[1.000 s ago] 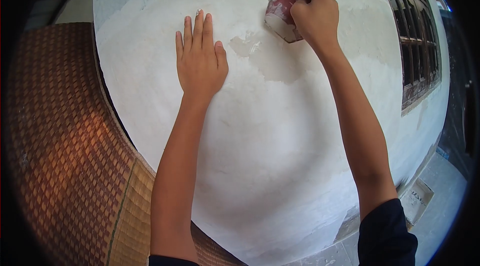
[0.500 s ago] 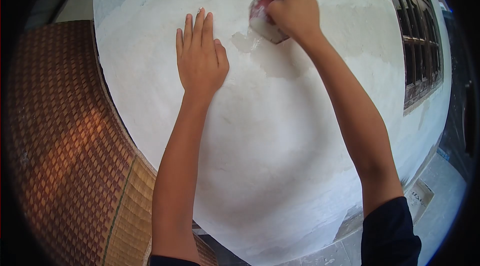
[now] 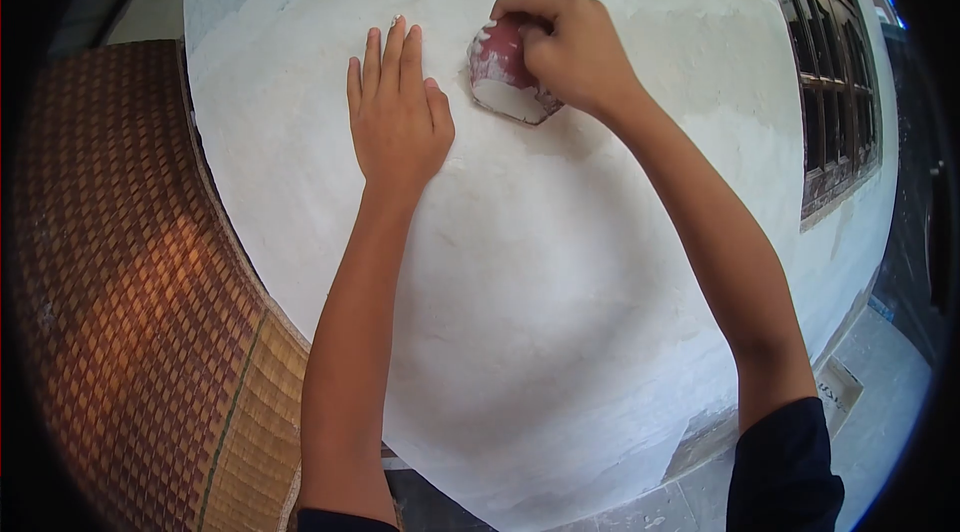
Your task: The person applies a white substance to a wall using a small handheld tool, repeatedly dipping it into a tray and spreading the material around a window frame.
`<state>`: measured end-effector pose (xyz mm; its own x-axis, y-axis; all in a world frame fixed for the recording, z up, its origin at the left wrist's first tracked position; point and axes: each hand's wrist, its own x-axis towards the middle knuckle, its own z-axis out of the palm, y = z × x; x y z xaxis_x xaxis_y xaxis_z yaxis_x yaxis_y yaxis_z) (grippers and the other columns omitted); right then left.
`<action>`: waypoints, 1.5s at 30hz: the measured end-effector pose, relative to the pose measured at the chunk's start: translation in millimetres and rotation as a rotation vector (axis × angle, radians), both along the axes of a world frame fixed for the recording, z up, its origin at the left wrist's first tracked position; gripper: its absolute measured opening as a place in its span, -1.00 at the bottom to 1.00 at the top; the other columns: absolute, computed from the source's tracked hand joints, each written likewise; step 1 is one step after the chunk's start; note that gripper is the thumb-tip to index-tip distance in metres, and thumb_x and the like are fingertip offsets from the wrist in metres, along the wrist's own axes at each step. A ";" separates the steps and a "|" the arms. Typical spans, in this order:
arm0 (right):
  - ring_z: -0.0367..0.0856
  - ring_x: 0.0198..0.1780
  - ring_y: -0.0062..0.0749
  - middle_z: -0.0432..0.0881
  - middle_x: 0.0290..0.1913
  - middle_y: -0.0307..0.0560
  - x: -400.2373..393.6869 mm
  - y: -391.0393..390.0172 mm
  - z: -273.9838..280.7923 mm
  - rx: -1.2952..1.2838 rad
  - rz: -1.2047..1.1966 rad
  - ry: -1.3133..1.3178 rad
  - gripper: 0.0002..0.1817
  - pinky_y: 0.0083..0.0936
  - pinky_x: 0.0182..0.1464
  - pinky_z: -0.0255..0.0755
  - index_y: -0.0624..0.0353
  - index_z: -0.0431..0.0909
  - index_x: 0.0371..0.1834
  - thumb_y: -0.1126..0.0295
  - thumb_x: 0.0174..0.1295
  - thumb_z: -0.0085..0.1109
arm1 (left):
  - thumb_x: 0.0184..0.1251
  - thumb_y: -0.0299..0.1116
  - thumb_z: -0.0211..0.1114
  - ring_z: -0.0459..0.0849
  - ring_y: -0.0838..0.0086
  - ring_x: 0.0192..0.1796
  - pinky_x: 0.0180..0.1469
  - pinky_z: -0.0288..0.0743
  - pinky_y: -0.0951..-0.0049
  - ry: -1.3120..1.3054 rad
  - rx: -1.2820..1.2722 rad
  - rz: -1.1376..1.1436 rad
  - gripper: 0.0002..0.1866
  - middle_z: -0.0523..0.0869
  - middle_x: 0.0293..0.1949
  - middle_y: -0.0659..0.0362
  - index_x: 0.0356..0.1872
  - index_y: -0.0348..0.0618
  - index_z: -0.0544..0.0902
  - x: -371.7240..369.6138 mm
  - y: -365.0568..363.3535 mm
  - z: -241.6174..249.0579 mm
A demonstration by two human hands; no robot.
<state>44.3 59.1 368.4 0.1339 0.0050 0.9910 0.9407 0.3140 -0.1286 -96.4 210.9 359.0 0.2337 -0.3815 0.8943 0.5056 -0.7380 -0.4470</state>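
My right hand (image 3: 578, 54) is closed around a dark red putty scraper (image 3: 505, 62) smeared with white filler. Its wide lower edge lies against the white wall (image 3: 530, 262), and part of the tool is hidden behind my fingers. To the left, my left hand (image 3: 400, 132) rests flat on the same wall with the fingers stretched out. A small dab of white filler (image 3: 396, 20) shows by its fingertips. Slightly darker, damp-looking patches surround the scraper on the wall's surface.
A woven brown mat (image 3: 110, 262) hangs or stands along the left side, by the wall's edge. At the right is a dark-framed window (image 3: 835, 82) with bars. Grey tiled floor (image 3: 890, 372) shows at the lower right.
My right hand has drawn the scraper left and a little down across the wall, over the small grey patch seen before. My left hand has stayed nearly in place.
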 end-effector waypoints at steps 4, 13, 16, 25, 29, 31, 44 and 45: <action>0.69 -0.12 0.04 0.74 -0.24 0.14 31.1 -11.9 10.6 0.223 -0.218 0.273 -0.68 -0.23 0.02 0.55 0.07 0.79 -0.22 0.43 -0.01 0.09 | 0.36 -0.44 0.01 0.24 0.09 0.53 0.54 0.00 -0.01 0.002 0.003 -0.002 -0.46 0.37 0.47 0.10 0.40 -0.19 0.40 1.1 1.0 0.3; 0.73 -0.16 -0.03 0.76 -0.22 0.06 39.4 -19.8 -5.6 0.246 -0.170 0.356 -0.66 -0.28 -0.07 0.57 0.13 0.77 -0.19 0.47 -0.01 0.06 | 0.35 -0.45 0.01 0.24 0.12 0.53 0.54 0.01 0.01 -0.005 -0.027 0.012 -0.45 0.37 0.47 0.12 0.40 -0.16 0.40 7.9 -6.6 -2.0; 0.72 -0.14 -0.01 0.76 -0.22 0.10 36.1 -21.5 -14.1 0.242 -0.006 0.155 -0.65 -0.29 0.00 0.56 0.16 0.76 -0.19 0.45 -0.04 0.06 | 0.36 -0.45 0.01 0.23 0.12 0.54 0.54 0.00 0.01 -0.005 -0.013 0.004 -0.45 0.37 0.48 0.12 0.40 -0.16 0.39 16.9 -13.8 -3.7; 0.73 -0.12 0.00 0.76 -0.19 0.12 35.7 -29.1 -10.2 0.179 0.085 0.124 -0.63 -0.26 0.04 0.56 0.17 0.74 -0.12 0.43 -0.02 0.12 | 0.31 -0.43 0.06 0.28 0.10 0.51 0.52 0.05 -0.02 -0.020 0.008 0.040 -0.45 0.42 0.44 0.07 0.37 -0.20 0.43 23.3 -30.8 -8.9; 0.71 -0.12 0.03 0.76 -0.19 0.11 45.1 -16.4 -2.0 0.109 -0.161 0.194 -0.65 -0.26 0.04 0.55 0.12 0.76 -0.14 0.38 -0.03 0.16 | 0.37 -0.44 0.00 0.21 0.10 0.55 0.55 -0.03 -0.01 0.017 -0.028 0.011 -0.44 0.35 0.48 0.12 0.42 -0.13 0.37 21.9 -30.8 -9.3; 0.72 -0.12 -0.01 0.75 -0.19 0.10 53.1 -35.3 3.2 0.158 -0.109 0.396 -0.66 -0.27 0.03 0.56 0.11 0.77 -0.17 0.39 -0.01 0.13 | 0.37 -0.44 0.00 0.21 0.11 0.55 0.55 -0.03 -0.01 0.012 -0.024 0.011 -0.45 0.35 0.48 0.12 0.42 -0.12 0.37 22.2 -29.3 -9.8; 0.72 -0.15 -0.04 0.77 -0.21 0.00 33.3 -12.9 -12.2 0.251 -0.042 0.015 -0.73 -0.23 -0.07 0.58 0.04 0.79 -0.24 0.38 -0.01 0.19 | 0.35 -0.48 0.01 0.24 0.12 0.54 0.54 0.01 0.01 -0.016 -0.017 0.006 -0.45 0.38 0.46 0.13 0.40 -0.12 0.40 33.0 -30.4 -14.8; 0.72 -0.17 -0.04 0.77 -0.21 -0.01 29.7 -9.0 -16.5 0.078 -0.087 -0.057 -0.74 -0.23 -0.11 0.58 0.03 0.79 -0.25 0.38 0.00 0.19 | 0.35 -0.48 0.02 0.24 0.11 0.53 0.54 0.02 0.01 -0.018 -0.008 -0.011 -0.46 0.39 0.46 0.13 0.39 -0.13 0.41 34.9 -30.4 -16.1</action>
<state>74.1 50.0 351.9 0.0743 -0.0813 0.9939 0.9700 0.2374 -0.0531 -61.5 180.5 342.9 0.2134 -0.3765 0.9015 0.5052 -0.7473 -0.4317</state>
